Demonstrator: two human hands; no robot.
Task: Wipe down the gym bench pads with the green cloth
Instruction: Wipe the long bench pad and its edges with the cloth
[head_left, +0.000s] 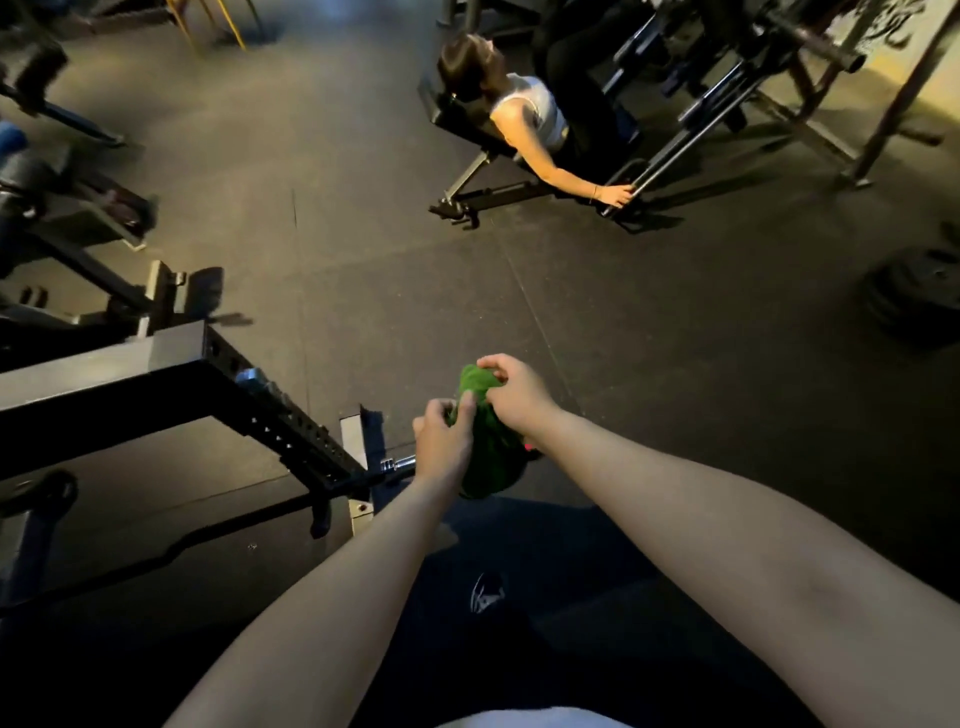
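The floor (363, 249) is dark rubber matting with faint seams running across it, dimly lit, in a gym crowded with steel equipment. At the left a black metal frame (218, 384) with square tubing and a row of adjustment holes slants toward the middle, ending at a grey upright post and a chrome pin. Below it lies a flat, dark padded surface (156, 530) with a smooth, slightly glossy skin, just left of the person's forearms. The green cloth (485, 441) is held in the air in front of the body, above the floor and to the right of that pad, touching neither; it looks soft and nappy, bunched into a loose hanging fold. The left hand (441, 441) pinches its lower left edge between thumb and fingers, and the right hand (511, 392) pinches the upper part with curled fingers, the two hands close together. Farther off, another person (524, 111) in a white top lies back on an inclined machine (670, 119) of black and grey bars, one arm reaching down to a handle. A stack of round black weight plates (914, 293) sits on the floor at the right edge. Blurred machines fill the far left.
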